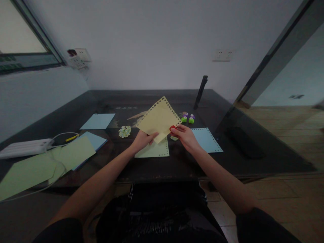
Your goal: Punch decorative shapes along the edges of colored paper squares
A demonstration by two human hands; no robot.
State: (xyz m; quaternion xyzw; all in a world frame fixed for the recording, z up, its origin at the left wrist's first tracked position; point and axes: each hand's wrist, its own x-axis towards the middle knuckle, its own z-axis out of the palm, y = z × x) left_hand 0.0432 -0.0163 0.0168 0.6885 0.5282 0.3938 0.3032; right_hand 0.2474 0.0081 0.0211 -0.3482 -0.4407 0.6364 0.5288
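Note:
My left hand (pixel 143 140) pinches the lower corner of a yellow sheet of paper (pixel 160 118), its thumb on top. The sheet is raised and turned cornerwise, with small punched shapes along its two far edges. At the sheet's right corner, my right hand (pixel 186 135) is closed on a small red paper punch (pixel 173 128), mostly covered by the fingers. Beneath lies a pale yellow-green sheet (pixel 154 150) with holes along its right and bottom edges. Punched paper bits (pixel 125 131) form a pile left of my left hand.
Green and purple small punches (pixel 188 117) stand behind my right hand. A blue sheet (pixel 206 139) with holed edges lies right, near a dark flat object (pixel 244 143). Left are another blue sheet (pixel 98 121), stacked green paper (pixel 32 172) and a white power strip (pixel 25 148) with a cable.

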